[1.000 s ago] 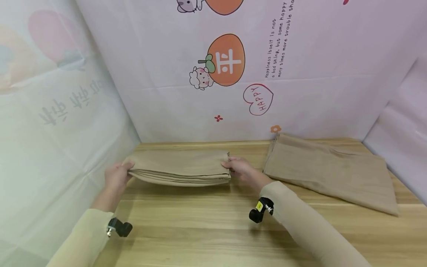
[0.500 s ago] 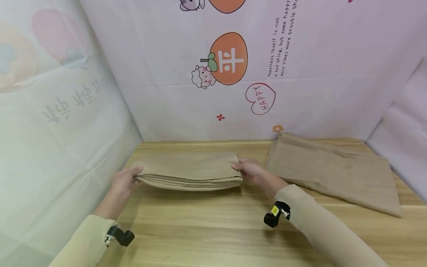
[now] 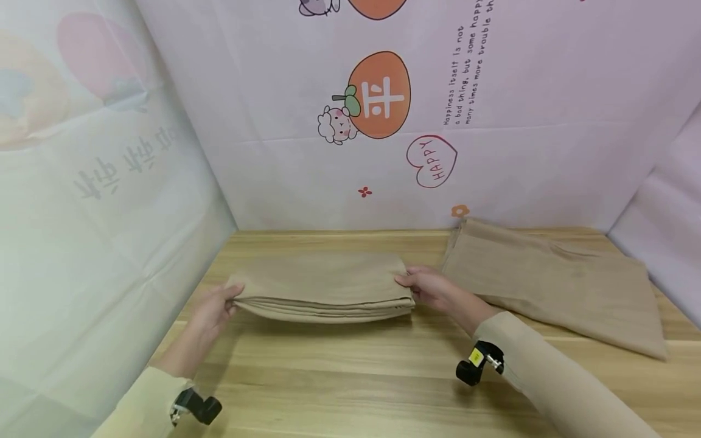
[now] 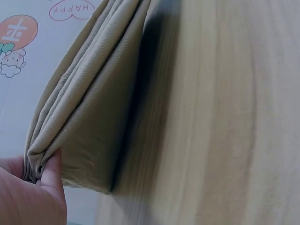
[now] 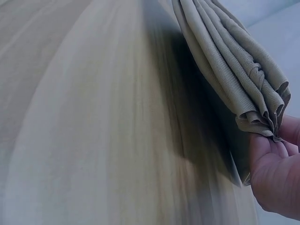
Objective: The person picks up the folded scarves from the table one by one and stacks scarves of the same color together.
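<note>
Watching remotely, I see the left hand [image 3: 215,309] and right hand [image 3: 432,288] pinch opposite ends of a folded tan cloth [image 3: 323,280] between thumb and fingers, its near edge above the wooden table [image 3: 328,395].

– What does the cloth [image 3: 323,277] look like?
– Plain tan, folded into a long, many-layered rectangle
– And how does it lie?
– Near edge raised off the wooden table [image 3: 306,395], layers showing there, sagging slightly in the middle
</note>
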Action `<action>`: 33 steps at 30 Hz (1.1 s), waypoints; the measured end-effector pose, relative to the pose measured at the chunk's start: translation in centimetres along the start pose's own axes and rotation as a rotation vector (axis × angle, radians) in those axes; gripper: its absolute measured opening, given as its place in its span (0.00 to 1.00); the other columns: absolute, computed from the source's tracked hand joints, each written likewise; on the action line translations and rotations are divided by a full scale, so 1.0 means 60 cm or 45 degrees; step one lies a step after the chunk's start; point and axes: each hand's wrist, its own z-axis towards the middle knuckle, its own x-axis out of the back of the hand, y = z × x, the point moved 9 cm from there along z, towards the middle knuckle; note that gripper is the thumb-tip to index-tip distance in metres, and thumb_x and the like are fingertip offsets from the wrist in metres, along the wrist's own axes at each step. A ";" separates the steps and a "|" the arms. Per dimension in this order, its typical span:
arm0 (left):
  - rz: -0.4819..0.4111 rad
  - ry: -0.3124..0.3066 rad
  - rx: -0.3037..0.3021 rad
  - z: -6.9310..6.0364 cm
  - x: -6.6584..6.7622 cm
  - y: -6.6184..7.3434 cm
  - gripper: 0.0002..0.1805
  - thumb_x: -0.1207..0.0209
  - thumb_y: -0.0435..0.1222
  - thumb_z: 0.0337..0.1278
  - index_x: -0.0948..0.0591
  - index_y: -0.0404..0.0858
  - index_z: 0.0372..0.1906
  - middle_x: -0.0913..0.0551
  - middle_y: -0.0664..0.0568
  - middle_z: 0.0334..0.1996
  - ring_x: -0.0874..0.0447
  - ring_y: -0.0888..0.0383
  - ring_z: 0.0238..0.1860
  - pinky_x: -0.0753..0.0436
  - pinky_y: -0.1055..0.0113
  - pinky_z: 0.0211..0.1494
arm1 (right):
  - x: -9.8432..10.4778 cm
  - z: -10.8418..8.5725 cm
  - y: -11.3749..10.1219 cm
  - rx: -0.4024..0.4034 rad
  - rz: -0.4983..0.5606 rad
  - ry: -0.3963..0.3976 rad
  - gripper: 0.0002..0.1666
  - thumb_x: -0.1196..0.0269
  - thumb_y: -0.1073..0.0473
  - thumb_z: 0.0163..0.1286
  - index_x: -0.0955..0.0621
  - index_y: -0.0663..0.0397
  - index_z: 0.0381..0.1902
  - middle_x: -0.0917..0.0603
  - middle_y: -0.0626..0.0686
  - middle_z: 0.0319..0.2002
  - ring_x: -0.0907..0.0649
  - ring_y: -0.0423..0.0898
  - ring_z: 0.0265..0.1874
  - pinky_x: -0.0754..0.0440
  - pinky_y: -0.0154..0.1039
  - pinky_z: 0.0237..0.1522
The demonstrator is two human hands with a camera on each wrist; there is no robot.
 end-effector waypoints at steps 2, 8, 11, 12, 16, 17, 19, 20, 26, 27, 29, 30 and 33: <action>-0.006 0.003 0.005 -0.005 -0.002 -0.004 0.08 0.45 0.26 0.66 0.18 0.39 0.36 0.14 0.55 0.33 0.14 0.63 0.37 0.19 0.72 0.47 | 0.002 -0.005 0.001 -0.006 0.004 -0.002 0.10 0.43 0.66 0.73 0.26 0.65 0.50 0.22 0.48 0.36 0.23 0.40 0.34 0.23 0.31 0.37; -0.008 0.044 0.006 -0.024 -0.008 -0.015 0.06 0.45 0.25 0.65 0.19 0.36 0.38 0.15 0.54 0.33 0.15 0.63 0.36 0.19 0.73 0.45 | 0.014 -0.024 0.008 -0.025 -0.025 0.004 0.35 0.44 0.65 0.73 0.43 0.73 0.71 0.24 0.55 0.51 0.24 0.38 0.40 0.23 0.34 0.47; 0.013 0.050 0.004 -0.031 -0.012 -0.021 0.05 0.44 0.25 0.65 0.21 0.33 0.43 0.16 0.54 0.34 0.16 0.63 0.35 0.19 0.74 0.43 | 0.019 -0.034 0.013 -0.049 -0.045 -0.006 0.42 0.43 0.63 0.73 0.51 0.72 0.73 0.36 0.64 0.66 0.29 0.37 0.36 0.30 0.40 0.60; 0.022 0.052 0.006 -0.033 -0.013 -0.024 0.06 0.44 0.25 0.65 0.22 0.32 0.44 0.16 0.54 0.34 0.17 0.63 0.35 0.19 0.74 0.41 | 0.020 -0.038 0.015 -0.053 -0.044 -0.012 0.43 0.43 0.62 0.73 0.54 0.72 0.74 0.41 0.66 0.70 0.31 0.37 0.33 0.32 0.42 0.62; 0.070 0.060 0.017 -0.041 -0.013 -0.036 0.12 0.44 0.26 0.65 0.26 0.27 0.52 0.16 0.55 0.34 0.18 0.64 0.33 0.20 0.76 0.38 | 0.027 -0.049 0.025 -0.069 -0.029 -0.013 0.37 0.43 0.63 0.73 0.44 0.74 0.71 0.28 0.59 0.55 0.37 0.38 0.25 0.28 0.34 0.47; 0.077 0.063 0.021 -0.042 -0.012 -0.040 0.13 0.44 0.26 0.65 0.26 0.27 0.53 0.17 0.55 0.34 0.18 0.64 0.34 0.20 0.75 0.40 | 0.028 -0.051 0.028 -0.068 -0.016 -0.022 0.36 0.43 0.63 0.73 0.43 0.74 0.71 0.25 0.55 0.49 0.38 0.37 0.24 0.29 0.32 0.42; 0.094 0.068 0.022 -0.046 -0.011 -0.045 0.15 0.44 0.26 0.65 0.27 0.25 0.55 0.16 0.54 0.35 0.17 0.63 0.35 0.19 0.74 0.43 | 0.031 -0.055 0.035 -0.072 -0.010 -0.033 0.34 0.43 0.64 0.73 0.41 0.74 0.69 0.27 0.47 0.37 0.38 0.36 0.22 0.31 0.30 0.33; 0.094 0.066 0.022 -0.048 -0.011 -0.048 0.16 0.44 0.26 0.65 0.27 0.24 0.55 0.16 0.53 0.36 0.16 0.62 0.37 0.19 0.72 0.46 | 0.031 -0.058 0.038 -0.077 -0.014 -0.047 0.37 0.43 0.63 0.73 0.45 0.74 0.71 0.26 0.46 0.37 0.37 0.36 0.22 0.30 0.30 0.32; 0.113 0.030 0.016 -0.059 -0.015 -0.057 0.20 0.45 0.25 0.65 0.31 0.19 0.59 0.15 0.50 0.35 0.14 0.60 0.38 0.19 0.69 0.49 | 0.031 -0.074 0.050 -0.115 -0.034 -0.062 0.46 0.41 0.61 0.73 0.56 0.72 0.73 0.26 0.49 0.44 0.37 0.36 0.22 0.28 0.33 0.36; 0.125 0.025 0.016 -0.061 -0.016 -0.058 0.22 0.45 0.25 0.65 0.32 0.19 0.60 0.15 0.50 0.35 0.14 0.60 0.37 0.19 0.69 0.49 | 0.031 -0.077 0.051 -0.116 -0.033 -0.062 0.46 0.41 0.61 0.73 0.56 0.72 0.73 0.26 0.49 0.43 0.37 0.36 0.22 0.28 0.32 0.34; 0.156 0.015 0.016 -0.064 -0.017 -0.059 0.25 0.45 0.25 0.66 0.36 0.17 0.62 0.15 0.50 0.35 0.15 0.61 0.38 0.19 0.69 0.49 | 0.030 -0.083 0.051 -0.114 -0.040 -0.069 0.45 0.41 0.61 0.73 0.54 0.72 0.73 0.26 0.48 0.41 0.37 0.36 0.22 0.31 0.30 0.30; 0.177 0.013 0.018 -0.065 -0.017 -0.060 0.25 0.46 0.26 0.66 0.37 0.17 0.62 0.15 0.50 0.36 0.15 0.61 0.38 0.19 0.69 0.49 | 0.030 -0.085 0.052 -0.111 -0.046 -0.071 0.41 0.41 0.61 0.72 0.47 0.73 0.72 0.26 0.48 0.38 0.37 0.36 0.22 0.33 0.30 0.28; 0.212 0.018 0.025 -0.066 -0.016 -0.065 0.25 0.46 0.26 0.66 0.36 0.17 0.62 0.16 0.51 0.37 0.15 0.61 0.39 0.20 0.69 0.51 | 0.030 -0.092 0.054 -0.101 -0.059 -0.091 0.18 0.41 0.61 0.73 0.26 0.69 0.55 0.28 0.46 0.31 0.36 0.37 0.22 0.35 0.29 0.25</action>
